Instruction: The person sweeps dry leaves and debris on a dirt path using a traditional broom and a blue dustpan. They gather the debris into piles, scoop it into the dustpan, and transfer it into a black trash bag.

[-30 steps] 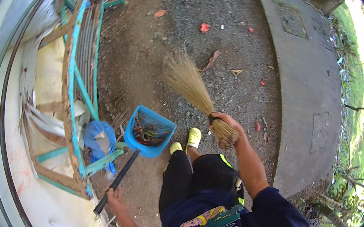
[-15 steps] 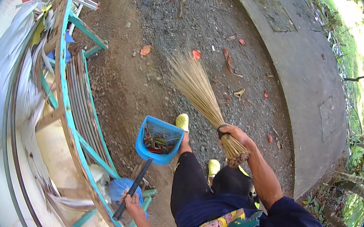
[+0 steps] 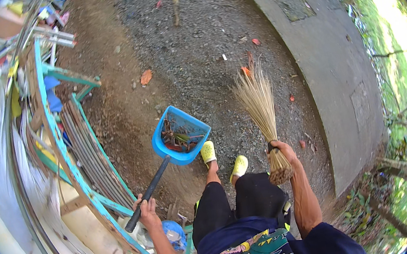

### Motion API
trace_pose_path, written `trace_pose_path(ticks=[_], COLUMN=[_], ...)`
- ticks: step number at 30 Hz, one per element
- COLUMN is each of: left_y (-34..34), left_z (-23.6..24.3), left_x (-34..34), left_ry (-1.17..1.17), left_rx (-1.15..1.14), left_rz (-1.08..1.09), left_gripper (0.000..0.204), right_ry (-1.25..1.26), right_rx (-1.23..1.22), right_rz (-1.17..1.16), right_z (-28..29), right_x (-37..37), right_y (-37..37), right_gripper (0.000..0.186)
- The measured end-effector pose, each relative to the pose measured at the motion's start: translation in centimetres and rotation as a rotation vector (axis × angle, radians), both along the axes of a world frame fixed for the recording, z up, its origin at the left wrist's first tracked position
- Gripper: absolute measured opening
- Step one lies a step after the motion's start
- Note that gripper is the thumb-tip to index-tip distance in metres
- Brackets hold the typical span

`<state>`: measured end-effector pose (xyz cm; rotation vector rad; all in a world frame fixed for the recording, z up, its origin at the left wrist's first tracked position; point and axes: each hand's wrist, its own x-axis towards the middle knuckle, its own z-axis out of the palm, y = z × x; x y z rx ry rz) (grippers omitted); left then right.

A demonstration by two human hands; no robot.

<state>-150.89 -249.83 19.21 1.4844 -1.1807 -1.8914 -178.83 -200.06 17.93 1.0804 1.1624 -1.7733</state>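
My left hand (image 3: 147, 213) is closed round the black handle of a blue dustpan (image 3: 172, 154). Dry leaves and twigs (image 3: 179, 136) lie inside its scoop, which is in front of my left foot. In my right hand (image 3: 285, 153) is a stick broom (image 3: 258, 102), gripped at the dark band near its butt end. Its bristles fan out away from me, over the gravel, with their tips by a red-orange leaf (image 3: 246, 71) and a brown curled leaf. Whether the tips touch the ground I cannot tell.
On the left stands a worn turquoise wooden frame (image 3: 55, 131) beside grey sheeting and hoses. A raised concrete slab (image 3: 315, 61) edges the gravel on the right, with plants beyond. An orange leaf (image 3: 146, 77) and a stick (image 3: 176, 6) lie ahead. My feet wear yellow clogs (image 3: 239, 167).
The broom has swung to the right, its bristles now pointing more straight ahead. My right foot has come forward, and the view has shifted. Both hands keep their holds.
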Motion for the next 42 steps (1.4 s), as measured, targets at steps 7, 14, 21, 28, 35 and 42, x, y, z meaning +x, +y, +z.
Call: trace_pose_path(ticks=[7, 14, 21, 28, 35, 42], left_y=[-0.5, -0.4, 1.7, 5.8, 6.5, 6.3], left_z=[0.9, 3.0, 4.5, 5.6, 6.0, 7.0], left_x=[-12.5, -22.4, -32.7, -41.7, -46.3, -49.3], left_ry=[-0.093, -0.077, -0.136, -0.147, -0.089, -0.078], left_rx=[-0.044, -0.106, -0.184, -0.177, -0.144, -0.108], left_rz=[-0.162, -0.243, -0.302, -0.34, -0.372, -0.379], left_gripper=[0.021, 0.02, 0.023, 0.022, 0.026, 0.025], right_ry=[0.234, 0.312, 0.063, 0.025, 0.226, -0.041], right_rx=[0.02, -0.291, -0.017, 0.14, -0.173, -0.251], right_rz=[0.118, -0.073, -0.264, -0.28, -0.226, -0.408], right_z=[2.9, -8.7, -11.1, 2.7, -5.2, -10.2], right_x=[-5.7, -23.6, -24.8, -15.9, -28.1, -28.3], right_y=[-3.6, -6.6, 3.2, 6.1, 7.2, 12.3], right_gripper=[0.029, 0.028, 0.032, 0.025, 0.032, 0.034])
